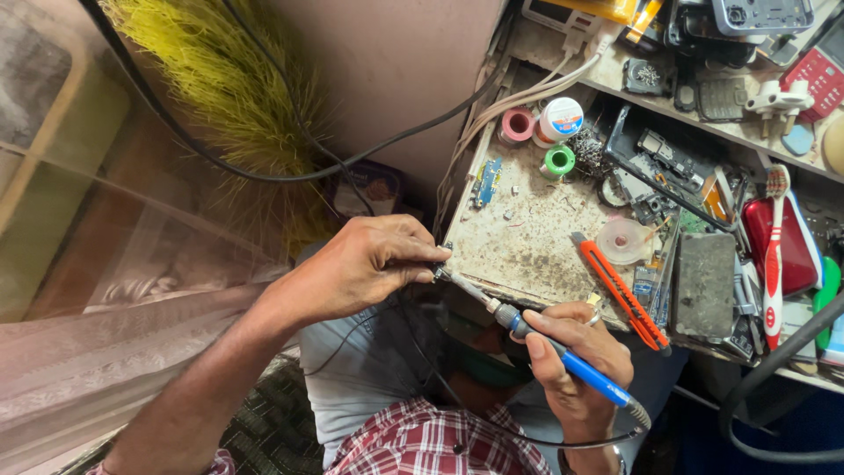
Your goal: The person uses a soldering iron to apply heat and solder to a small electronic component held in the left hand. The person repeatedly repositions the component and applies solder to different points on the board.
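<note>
The right hand (576,361) was closed around a blue-handled soldering iron with a metal shaft (563,356), its tip pointing toward ten o'clock. There the left hand (369,264) pinched a small dark part (440,271) between thumb and fingertips, at the near edge of the stained, scuffed desk (527,237). An orange utility knife (620,295) lay at two o'clock from the right hand, and a clear tape roll (622,240) lay just beyond it.

Left hand (369,264) pinched shut, forearm stretched out from lower left; right hand (571,361) just right of and below it, fingers curled in pen-style grip, wrist bent upward.
</note>
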